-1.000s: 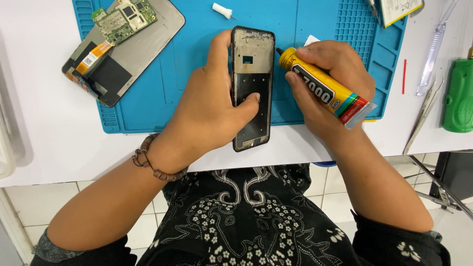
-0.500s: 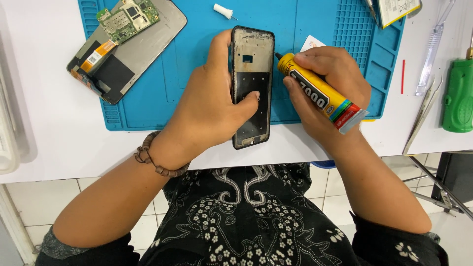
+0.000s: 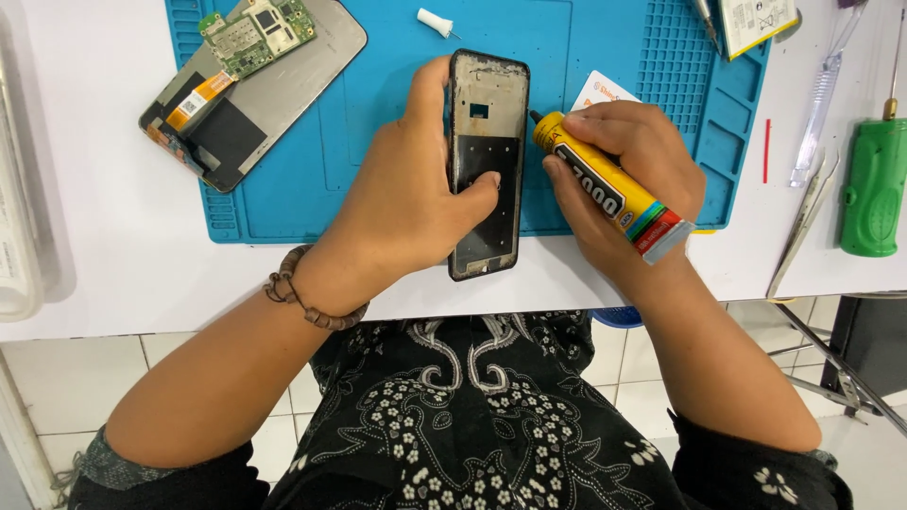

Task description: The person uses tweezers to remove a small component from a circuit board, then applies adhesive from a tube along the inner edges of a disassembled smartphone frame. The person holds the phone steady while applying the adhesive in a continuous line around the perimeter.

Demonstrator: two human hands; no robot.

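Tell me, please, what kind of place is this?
Probably a phone repair bench. A blue work mat lies on a white table, a phone frame is under the hands, a loose circuit board rests on another phone part, and tweezers and a green-handled screwdriver lie nearby.

I see a phone-repair workbench: blue silicone work mat (image 3: 283,203), loose circuit board (image 3: 257,30), tweezers (image 3: 801,227), green screwdriver (image 3: 874,184), white table (image 3: 104,274).
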